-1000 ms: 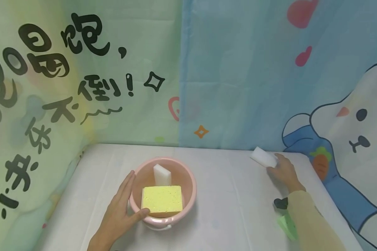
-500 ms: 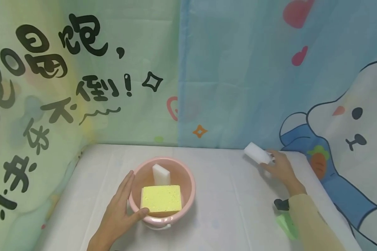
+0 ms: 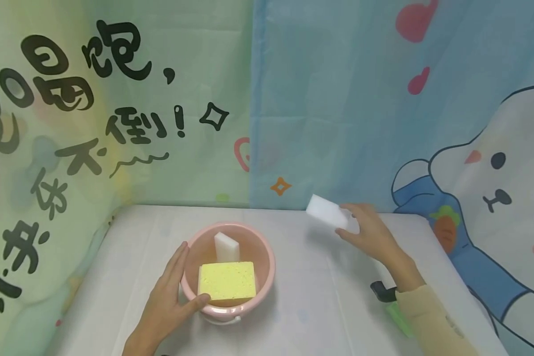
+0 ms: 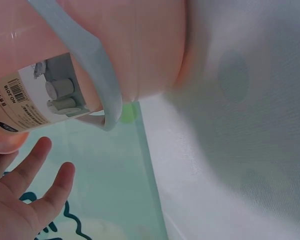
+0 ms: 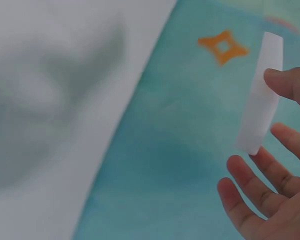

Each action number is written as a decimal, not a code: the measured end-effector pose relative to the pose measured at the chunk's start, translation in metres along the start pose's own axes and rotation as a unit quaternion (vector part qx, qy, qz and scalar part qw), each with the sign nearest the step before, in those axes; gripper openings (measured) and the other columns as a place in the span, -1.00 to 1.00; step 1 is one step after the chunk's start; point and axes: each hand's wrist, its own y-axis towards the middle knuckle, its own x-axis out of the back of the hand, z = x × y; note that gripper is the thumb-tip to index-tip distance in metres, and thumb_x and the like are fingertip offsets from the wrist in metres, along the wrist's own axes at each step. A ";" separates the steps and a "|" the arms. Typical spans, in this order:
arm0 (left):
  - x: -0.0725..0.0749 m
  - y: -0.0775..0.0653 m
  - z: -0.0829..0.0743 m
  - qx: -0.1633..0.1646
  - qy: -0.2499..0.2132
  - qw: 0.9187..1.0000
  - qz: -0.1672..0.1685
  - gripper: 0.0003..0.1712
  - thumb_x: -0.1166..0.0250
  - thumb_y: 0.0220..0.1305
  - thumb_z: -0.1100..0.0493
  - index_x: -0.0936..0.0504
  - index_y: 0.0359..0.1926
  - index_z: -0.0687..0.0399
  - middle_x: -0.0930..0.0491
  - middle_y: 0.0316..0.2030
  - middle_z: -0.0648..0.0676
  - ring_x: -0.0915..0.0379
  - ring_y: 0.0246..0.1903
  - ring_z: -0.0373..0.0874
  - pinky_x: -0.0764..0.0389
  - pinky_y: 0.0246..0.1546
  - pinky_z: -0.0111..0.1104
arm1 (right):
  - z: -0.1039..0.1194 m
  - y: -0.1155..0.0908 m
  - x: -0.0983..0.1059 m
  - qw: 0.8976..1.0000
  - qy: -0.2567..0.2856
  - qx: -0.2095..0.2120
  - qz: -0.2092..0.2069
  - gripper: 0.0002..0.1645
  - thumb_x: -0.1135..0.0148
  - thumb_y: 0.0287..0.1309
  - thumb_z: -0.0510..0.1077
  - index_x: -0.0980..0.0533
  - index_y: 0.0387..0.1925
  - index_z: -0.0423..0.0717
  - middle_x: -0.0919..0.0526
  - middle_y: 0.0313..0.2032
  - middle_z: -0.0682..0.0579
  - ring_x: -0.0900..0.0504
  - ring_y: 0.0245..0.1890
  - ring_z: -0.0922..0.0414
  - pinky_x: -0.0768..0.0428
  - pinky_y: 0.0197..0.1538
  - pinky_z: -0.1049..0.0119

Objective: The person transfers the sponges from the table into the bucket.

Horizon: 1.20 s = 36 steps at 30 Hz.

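A pink bucket [image 3: 269,247] with a pale handle [image 4: 102,67] stands on the white-covered table. Inside it are a yellow sponge [image 3: 227,281] and, behind that, an upright white sponge block [image 3: 227,248]. My left hand [image 3: 166,301] rests against the bucket's left side, fingers extended and thumb over the front rim. To the right, my right hand [image 3: 374,235] pinches a second white sponge block [image 3: 327,211] by its right end, raised over the back of the table. In the right wrist view the thumb lies on this white block and the other fingers spread below it.
A green piece [image 3: 399,319] and a black piece [image 3: 383,291] lie at the right, partly hidden by the right sleeve [image 3: 431,316]. A printed curtain [image 3: 329,123] hangs right behind the table's back edge. The white tablecloth [image 3: 311,296] stretches between bucket and sleeve.
My right hand has lifted the white sponge block off the back right of the table and carried it left. The left hand stays on the bucket.
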 end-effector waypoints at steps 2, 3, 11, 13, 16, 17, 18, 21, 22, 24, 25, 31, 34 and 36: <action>0.000 0.000 0.000 0.002 0.002 1.000 0.001 0.21 -0.43 0.12 -0.26 0.05 0.61 -0.08 0.02 0.56 -0.03 -0.02 0.46 0.12 -0.31 0.22 0.26 | 0.014 0.001 0.001 1.000 -0.005 0.017 0.002 -0.28 -0.43 0.16 -0.16 -0.39 0.28 -0.34 -0.43 0.16 -0.38 -0.42 0.10 -0.26 -0.53 0.01 -0.26; 0.000 0.000 0.000 0.003 0.003 1.000 0.002 0.21 -0.43 0.12 -0.26 0.05 0.61 -0.08 0.02 0.56 -0.03 -0.02 0.46 0.13 -0.31 0.22 0.26 | 0.020 0.001 0.002 1.000 -0.008 0.025 0.003 -0.28 -0.44 0.15 -0.16 -0.39 0.28 -0.34 -0.43 0.16 -0.38 -0.43 0.09 -0.26 -0.54 0.00 -0.25; 0.000 0.000 -0.001 0.003 0.004 1.000 0.003 0.21 -0.43 0.12 -0.25 0.05 0.61 -0.06 0.04 0.56 -0.06 -0.03 0.46 0.12 -0.31 0.22 0.25 | 0.063 0.001 0.002 0.996 -0.029 0.088 0.003 -0.29 -0.48 0.12 -0.14 -0.44 0.26 -0.23 -0.48 0.14 -0.28 -0.49 0.08 -0.19 -0.59 -0.02 -0.16; 0.000 0.000 -0.001 0.004 0.004 1.000 0.003 0.21 -0.44 0.12 -0.25 0.05 0.61 -0.06 0.05 0.56 -0.07 -0.02 0.46 0.12 -0.31 0.22 0.25 | 0.074 0.002 0.001 0.994 -0.032 0.105 0.001 -0.29 -0.49 0.10 -0.12 -0.45 0.26 -0.20 -0.50 0.14 -0.25 -0.49 0.09 -0.17 -0.60 -0.03 -0.14; 0.001 0.000 -0.001 0.006 0.004 1.000 0.004 0.21 -0.43 0.12 -0.25 0.05 0.61 -0.07 0.05 0.56 -0.07 -0.01 0.47 0.12 -0.31 0.22 0.26 | 0.092 0.003 -0.003 0.989 -0.038 0.142 -0.009 -0.28 -0.53 0.06 -0.10 -0.48 0.24 -0.18 -0.52 0.13 -0.22 -0.50 0.09 -0.15 -0.61 -0.01 -0.10; 0.001 0.000 -0.001 0.008 0.003 1.000 0.005 0.21 -0.43 0.12 -0.25 0.05 0.61 -0.08 0.06 0.56 -0.08 -0.01 0.47 0.12 -0.30 0.22 0.26 | 0.098 0.004 -0.005 0.987 -0.038 0.155 -0.012 -0.28 -0.54 0.04 -0.10 -0.48 0.23 -0.18 -0.53 0.11 -0.21 -0.50 0.08 -0.14 -0.61 -0.02 -0.08; 0.000 0.000 -0.001 0.009 0.003 1.000 0.007 0.21 -0.43 0.12 -0.25 0.06 0.61 -0.09 0.07 0.56 -0.08 0.00 0.47 0.12 -0.30 0.22 0.26 | 0.104 0.005 -0.007 0.984 -0.039 0.172 -0.017 -0.28 -0.55 0.02 -0.09 -0.49 0.22 -0.17 -0.54 0.10 -0.19 -0.51 0.07 -0.12 -0.62 -0.03 -0.05; 0.000 0.000 -0.001 0.013 0.000 1.000 0.010 0.21 -0.43 0.13 -0.23 0.07 0.61 -0.10 0.08 0.57 -0.09 0.00 0.47 0.13 -0.29 0.22 0.28 | 0.119 0.009 -0.014 0.974 -0.046 0.218 -0.027 -0.27 -0.58 -0.01 -0.08 -0.51 0.20 -0.16 -0.55 0.06 -0.16 -0.54 0.01 -0.08 -0.63 -0.07 0.03; 0.000 0.000 -0.001 0.014 -0.001 1.000 0.011 0.20 -0.43 0.13 -0.23 0.07 0.61 -0.10 0.09 0.57 -0.09 0.00 0.47 0.13 -0.28 0.22 0.28 | 0.124 0.011 -0.016 0.971 -0.048 0.233 -0.029 -0.27 -0.58 -0.02 -0.07 -0.51 0.20 -0.16 -0.56 0.05 -0.15 -0.55 0.00 -0.07 -0.63 -0.08 0.06; 0.001 0.000 -0.001 0.015 -0.002 1.000 0.012 0.20 -0.43 0.13 -0.23 0.07 0.61 -0.10 0.08 0.57 -0.09 0.00 0.47 0.15 -0.28 0.21 0.30 | 0.133 0.015 -0.021 0.963 -0.055 0.261 -0.032 -0.27 -0.58 -0.02 -0.06 -0.51 0.20 -0.15 -0.56 0.04 -0.13 -0.56 -0.02 -0.04 -0.62 -0.09 0.10; 0.001 0.000 -0.001 0.015 -0.002 1.000 0.011 0.20 -0.43 0.13 -0.22 0.07 0.61 -0.10 0.08 0.57 -0.09 0.00 0.47 0.15 -0.28 0.21 0.30 | 0.137 0.017 -0.024 0.960 -0.057 0.274 -0.034 -0.27 -0.57 -0.02 -0.06 -0.51 0.19 -0.15 -0.56 0.02 -0.13 -0.57 -0.03 -0.04 -0.62 -0.10 0.11; 0.001 0.000 -0.001 0.022 -0.001 1.000 0.014 0.21 -0.43 0.12 -0.23 0.08 0.61 -0.13 0.09 0.57 -0.11 0.00 0.47 0.16 -0.28 0.20 0.32 | 0.158 0.024 -0.038 0.939 -0.062 0.334 -0.047 -0.34 -0.55 -0.02 -0.10 -0.53 0.14 -0.17 -0.58 -0.02 -0.12 -0.58 -0.01 -0.04 -0.60 -0.03 0.12; 0.001 0.000 -0.002 0.025 -0.002 1.000 0.014 0.21 -0.44 0.11 -0.23 0.07 0.61 -0.13 0.08 0.57 -0.11 -0.01 0.46 0.15 -0.29 0.20 0.31 | 0.165 0.026 -0.045 0.937 -0.064 0.339 -0.044 -0.35 -0.54 0.00 -0.09 -0.54 0.14 -0.15 -0.58 -0.01 -0.11 -0.58 -0.01 -0.03 -0.60 -0.02 0.13; 0.001 0.000 -0.002 0.027 -0.004 1.000 0.014 0.21 -0.44 0.11 -0.23 0.07 0.61 -0.13 0.08 0.56 -0.11 -0.01 0.46 0.15 -0.29 0.20 0.31 | 0.168 0.026 -0.049 0.939 -0.068 0.335 -0.042 -0.35 -0.54 0.00 -0.07 -0.54 0.14 -0.13 -0.58 0.00 -0.10 -0.58 -0.03 -0.02 -0.61 -0.06 0.13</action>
